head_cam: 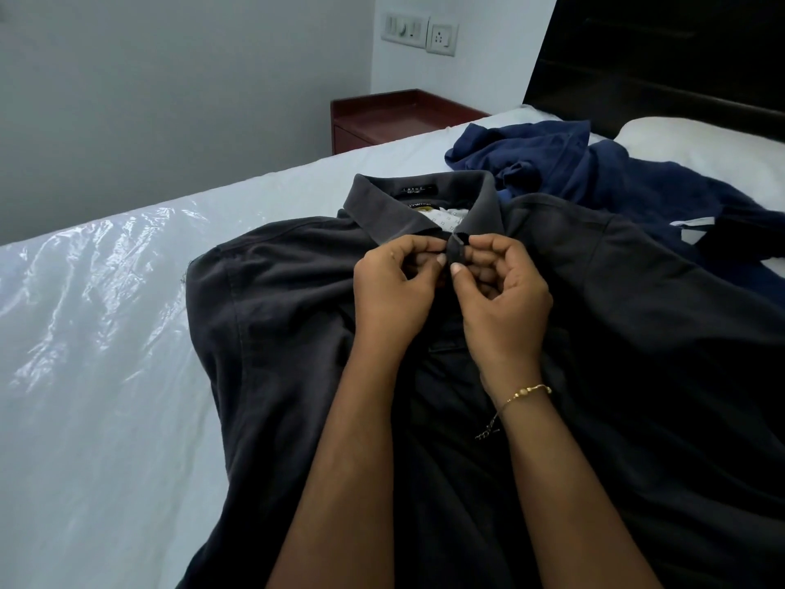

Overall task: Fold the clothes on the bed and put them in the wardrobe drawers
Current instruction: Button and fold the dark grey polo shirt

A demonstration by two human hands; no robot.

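A white bed (106,333) fills the room. A dark polo (297,333) lies flat on it, front up. The left hand (393,286) and right hand (501,299) pinch its placket below the collar, probably buttoning it before folding. Blue clothes (565,167) wait behind it.

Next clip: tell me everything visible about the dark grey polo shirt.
The polo shirt is dark grey, of soft knit-looking fabric, and lies front up, spread on the white bed. Its collar points toward the headboard, with a black label reading LARGE inside the neck and a pale patterned lining below. The left hand and right hand both pinch the placket just under the collar. A crumpled blue garment touches its far side.
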